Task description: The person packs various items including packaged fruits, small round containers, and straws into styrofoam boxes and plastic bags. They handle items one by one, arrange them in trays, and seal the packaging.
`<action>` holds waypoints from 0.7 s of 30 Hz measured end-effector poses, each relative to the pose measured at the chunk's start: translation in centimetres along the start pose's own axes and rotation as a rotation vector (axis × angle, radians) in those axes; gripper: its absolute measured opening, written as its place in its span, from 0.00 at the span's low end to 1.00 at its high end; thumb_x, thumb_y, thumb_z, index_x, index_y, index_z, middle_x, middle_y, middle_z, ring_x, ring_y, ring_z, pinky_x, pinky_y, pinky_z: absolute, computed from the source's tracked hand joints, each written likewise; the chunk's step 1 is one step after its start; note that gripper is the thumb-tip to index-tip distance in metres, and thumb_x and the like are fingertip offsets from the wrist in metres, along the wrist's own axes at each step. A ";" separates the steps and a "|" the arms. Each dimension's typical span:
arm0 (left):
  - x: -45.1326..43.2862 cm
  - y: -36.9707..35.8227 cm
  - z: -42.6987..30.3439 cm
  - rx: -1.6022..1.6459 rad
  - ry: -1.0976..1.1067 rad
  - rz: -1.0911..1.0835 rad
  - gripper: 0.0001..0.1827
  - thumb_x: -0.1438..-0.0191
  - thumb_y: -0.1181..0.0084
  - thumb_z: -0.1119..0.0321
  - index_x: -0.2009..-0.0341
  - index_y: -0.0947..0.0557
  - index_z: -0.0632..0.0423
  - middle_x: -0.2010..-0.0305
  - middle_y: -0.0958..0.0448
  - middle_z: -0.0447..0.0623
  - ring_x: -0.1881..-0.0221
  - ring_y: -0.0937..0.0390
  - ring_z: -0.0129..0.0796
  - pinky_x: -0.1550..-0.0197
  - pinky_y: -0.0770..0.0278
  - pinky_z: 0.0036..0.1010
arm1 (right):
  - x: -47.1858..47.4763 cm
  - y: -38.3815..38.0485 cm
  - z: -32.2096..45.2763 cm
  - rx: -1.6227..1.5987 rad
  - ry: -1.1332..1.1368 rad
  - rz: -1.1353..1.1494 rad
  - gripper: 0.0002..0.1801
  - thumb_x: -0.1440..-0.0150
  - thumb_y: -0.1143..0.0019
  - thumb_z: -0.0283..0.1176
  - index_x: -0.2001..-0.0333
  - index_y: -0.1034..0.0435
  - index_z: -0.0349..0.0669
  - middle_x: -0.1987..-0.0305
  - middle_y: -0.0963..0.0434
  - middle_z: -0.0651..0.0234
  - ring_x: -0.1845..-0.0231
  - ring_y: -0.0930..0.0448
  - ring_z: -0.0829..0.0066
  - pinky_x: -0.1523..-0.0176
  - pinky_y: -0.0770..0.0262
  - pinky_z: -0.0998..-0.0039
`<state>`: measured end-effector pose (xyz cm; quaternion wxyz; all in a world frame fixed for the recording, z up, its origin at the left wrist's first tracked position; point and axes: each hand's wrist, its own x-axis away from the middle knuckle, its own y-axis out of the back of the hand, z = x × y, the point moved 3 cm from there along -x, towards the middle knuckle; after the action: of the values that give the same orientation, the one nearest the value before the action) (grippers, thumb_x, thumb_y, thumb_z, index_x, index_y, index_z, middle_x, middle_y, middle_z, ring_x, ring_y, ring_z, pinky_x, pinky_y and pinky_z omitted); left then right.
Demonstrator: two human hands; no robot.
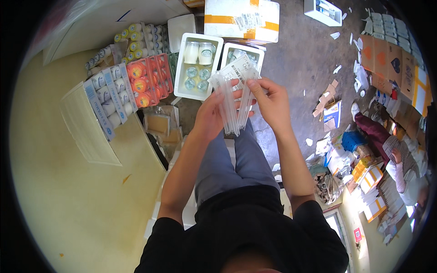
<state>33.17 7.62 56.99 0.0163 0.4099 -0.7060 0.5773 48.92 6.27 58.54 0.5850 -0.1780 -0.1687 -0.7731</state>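
Note:
My left hand [212, 114] grips a fanned bundle of clear, thin plastic straws [229, 111], which look individually wrapped. A printed paper slip [240, 66] bearing writing and a barcode sticks up behind their upper ends. My right hand [272, 102] pinches the right side of the bundle between thumb and fingers. Just beyond my left hand stands an uncovered white foam box [178, 73] with two white-filled glass jars [205, 54] lying on their sides and several lidded jars [192, 72] upright. A smaller foam box [260, 56], partly hidden by the slip and straws, also contains packaged jars.
Left of the boxes are shrink-wrapped packs of white bottles [109, 95] and orange-red cups [140, 82]. A taped foam carton [223, 25] lies beyond. Paper scraps [335, 35] litter the floor. At right, a person [406, 177] is among stacked cartons [385, 58] and packing material.

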 end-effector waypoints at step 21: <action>5.2 7.6 4.6 -1.138 -0.267 -0.475 0.21 0.33 0.61 0.64 0.39 0.44 0.58 0.63 0.26 0.48 0.68 0.26 0.30 0.67 0.27 0.24 | 1.5 -9.1 -9.3 -0.004 -0.327 0.102 0.14 0.41 0.44 0.33 0.55 0.27 0.34 0.64 0.23 0.63 0.66 0.23 0.78 0.64 0.28 0.78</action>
<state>27.24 0.85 52.00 0.2714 0.5512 -0.7882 0.0356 38.98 2.97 50.56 0.5880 -0.3111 -0.2508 -0.7033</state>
